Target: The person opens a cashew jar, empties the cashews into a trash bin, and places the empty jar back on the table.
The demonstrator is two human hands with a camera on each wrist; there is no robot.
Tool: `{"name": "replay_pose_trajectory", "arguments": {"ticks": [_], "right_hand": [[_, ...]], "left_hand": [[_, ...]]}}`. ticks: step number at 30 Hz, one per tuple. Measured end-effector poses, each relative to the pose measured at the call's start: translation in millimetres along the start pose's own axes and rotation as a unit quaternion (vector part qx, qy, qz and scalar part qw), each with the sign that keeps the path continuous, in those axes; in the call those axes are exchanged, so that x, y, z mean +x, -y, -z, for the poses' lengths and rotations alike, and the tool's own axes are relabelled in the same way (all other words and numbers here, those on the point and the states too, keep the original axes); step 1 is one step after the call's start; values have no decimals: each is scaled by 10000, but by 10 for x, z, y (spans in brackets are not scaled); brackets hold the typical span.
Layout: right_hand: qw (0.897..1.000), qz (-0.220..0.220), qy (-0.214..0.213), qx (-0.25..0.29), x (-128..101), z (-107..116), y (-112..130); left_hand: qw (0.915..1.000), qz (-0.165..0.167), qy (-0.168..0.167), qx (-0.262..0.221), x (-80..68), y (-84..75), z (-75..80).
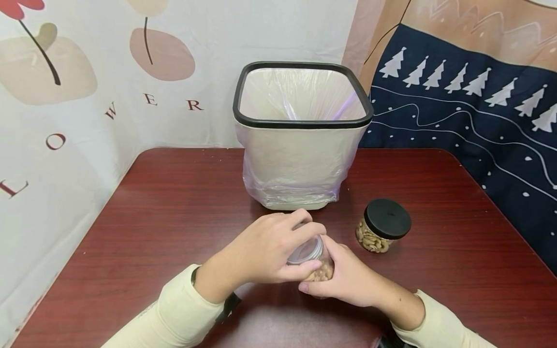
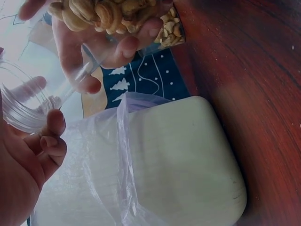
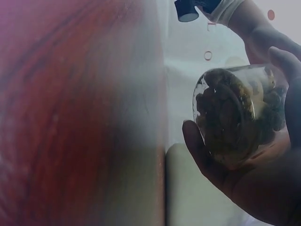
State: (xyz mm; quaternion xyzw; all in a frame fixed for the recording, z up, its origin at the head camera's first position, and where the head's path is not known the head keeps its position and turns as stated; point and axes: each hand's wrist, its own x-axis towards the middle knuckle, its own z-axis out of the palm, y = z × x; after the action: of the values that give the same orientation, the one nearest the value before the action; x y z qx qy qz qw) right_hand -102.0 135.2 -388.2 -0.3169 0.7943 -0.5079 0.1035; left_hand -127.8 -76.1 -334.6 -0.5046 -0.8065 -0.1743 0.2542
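Observation:
A clear jar [image 1: 325, 267] of cashews is held tilted above the table between both hands. My right hand [image 1: 353, 278] grips its body, thumb on the near side. The left hand [image 1: 275, 249] arches over the clear, ridged round top [image 1: 306, 250], thumb on the near edge and fingers round the far one. The left wrist view shows cashews [image 2: 108, 15] through the jar wall, and left fingers curled at the threaded ring [image 2: 26, 110]. In the right wrist view the jar bottom [image 3: 225, 117] faces the camera, with right fingers wrapped around the side.
Behind the hands stands a cream bin [image 1: 300, 162] with a black rim and a thin purplish liner. To its right sits a second cashew jar [image 1: 386, 222] with a black lid. The reddish wood table [image 1: 165, 203] ends at printed cloths [image 1: 209, 43].

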Motion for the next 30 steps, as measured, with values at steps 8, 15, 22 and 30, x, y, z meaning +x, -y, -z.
{"name": "replay_pose_trajectory", "arguments": {"ticks": [8,15,22,30], "right_hand": [[9982,21,-363,-487,4,-19,10],[9997,-72,-54,-215,-10,16,13],[9883,121,969,1171,-20,77,19],[9867,273,1024,1233,-24,59,42]], "left_hand": [[9997,163,-19,170,4,-19,-11],[9996,66,237,108,-11,-16,43],[9984,-501,29,-243,4,-33,99],[9975,-661,-112,-213,15,-47,98]]}}
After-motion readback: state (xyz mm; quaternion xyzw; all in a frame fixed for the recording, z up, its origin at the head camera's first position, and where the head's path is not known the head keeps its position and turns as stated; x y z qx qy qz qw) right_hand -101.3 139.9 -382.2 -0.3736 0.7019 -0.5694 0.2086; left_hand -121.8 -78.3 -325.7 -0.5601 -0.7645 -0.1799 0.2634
